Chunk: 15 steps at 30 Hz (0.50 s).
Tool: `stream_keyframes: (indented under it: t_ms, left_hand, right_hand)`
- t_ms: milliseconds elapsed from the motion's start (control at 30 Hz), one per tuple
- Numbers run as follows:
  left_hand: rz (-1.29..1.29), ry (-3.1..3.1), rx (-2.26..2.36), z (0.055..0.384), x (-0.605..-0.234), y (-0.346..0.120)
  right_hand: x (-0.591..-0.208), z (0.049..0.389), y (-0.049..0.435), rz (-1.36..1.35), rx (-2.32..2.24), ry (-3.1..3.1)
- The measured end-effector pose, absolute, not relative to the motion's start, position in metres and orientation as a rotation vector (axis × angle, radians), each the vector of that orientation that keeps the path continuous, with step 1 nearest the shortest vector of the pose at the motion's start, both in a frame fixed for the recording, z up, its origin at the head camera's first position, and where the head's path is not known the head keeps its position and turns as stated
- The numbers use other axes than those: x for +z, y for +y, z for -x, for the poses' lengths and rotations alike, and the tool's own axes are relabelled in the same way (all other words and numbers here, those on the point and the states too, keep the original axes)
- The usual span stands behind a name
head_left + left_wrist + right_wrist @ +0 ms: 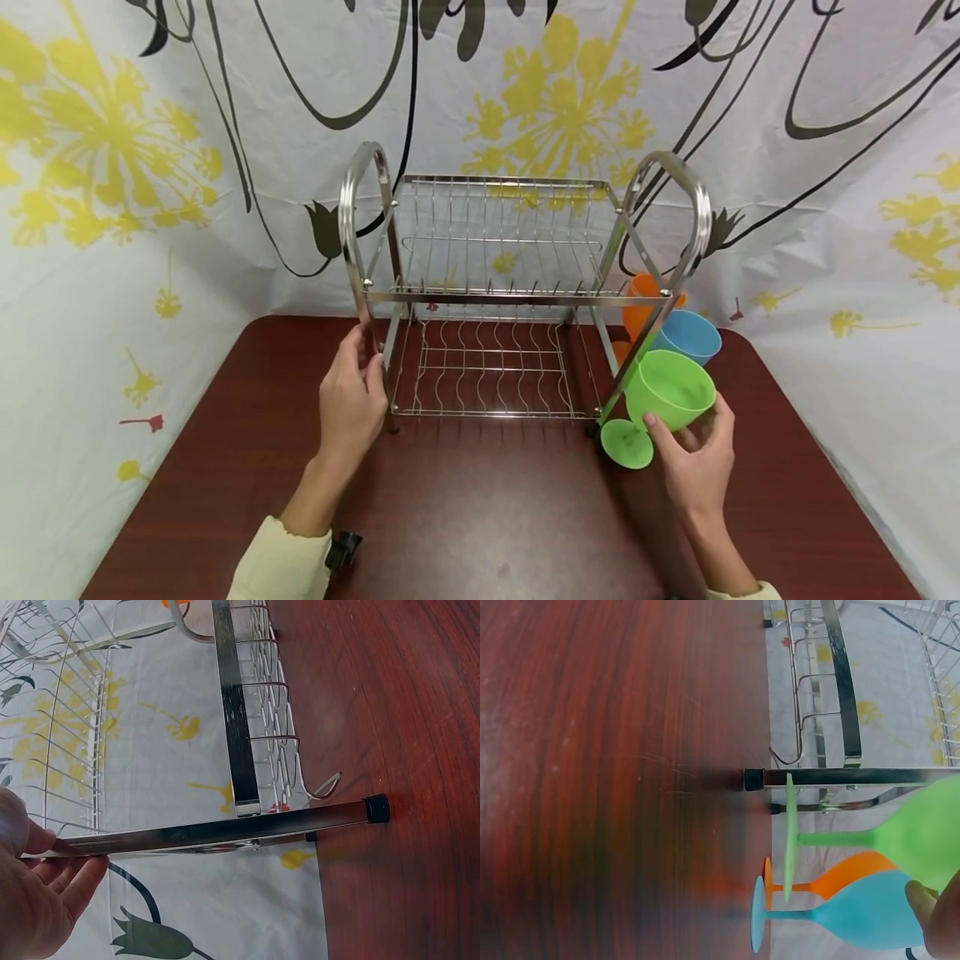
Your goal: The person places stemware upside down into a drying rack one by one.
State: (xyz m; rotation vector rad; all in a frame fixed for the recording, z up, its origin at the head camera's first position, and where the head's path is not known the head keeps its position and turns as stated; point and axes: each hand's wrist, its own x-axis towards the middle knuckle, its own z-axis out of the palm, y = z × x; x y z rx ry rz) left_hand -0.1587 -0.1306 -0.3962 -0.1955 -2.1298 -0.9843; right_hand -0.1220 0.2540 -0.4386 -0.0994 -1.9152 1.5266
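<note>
A two-tier metal dish rack (480,297) stands on the table. My left hand (352,408) holds its left front post, with the thumb on one side and fingers on the other in the left wrist view. At the rack's right side, my right hand (699,475) grips a green goblet (667,400) by its bowl. The goblet leans, its round foot (627,444) showing to the lower left, close to the rack's right front leg. A blue goblet (870,909) and an orange goblet (855,874) stand behind it; the rack's post partly hides the orange one.
The dark red-brown table (495,517) spreads in front of the rack. A white sheet (247,208) with yellow and dark plant prints hangs behind and at both sides. Wire slots (487,367) line the rack's lower tier.
</note>
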Motion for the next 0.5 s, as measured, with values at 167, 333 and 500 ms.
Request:
stream_keyframes:
  t_ms: [167, 333, 500]
  left_hand:
    - [0.209, -2.121, -0.976, 0.1603, -0.3963, -0.1310]
    - [0.201, -2.130, -0.983, 0.1602, -0.3967, -0.1308]
    - [0.200, -2.113, -1.004, 0.1601, -0.3979, -0.1307]
  right_hand:
    - [-0.4400, 0.1194, 0.2538, 0.009, 1.583, -1.844]
    - [-0.4393, 0.1168, 0.2529, -0.123, 1.665, -1.737]
    - [-0.4372, 0.1165, 0.2508, -0.213, 1.718, -1.664]
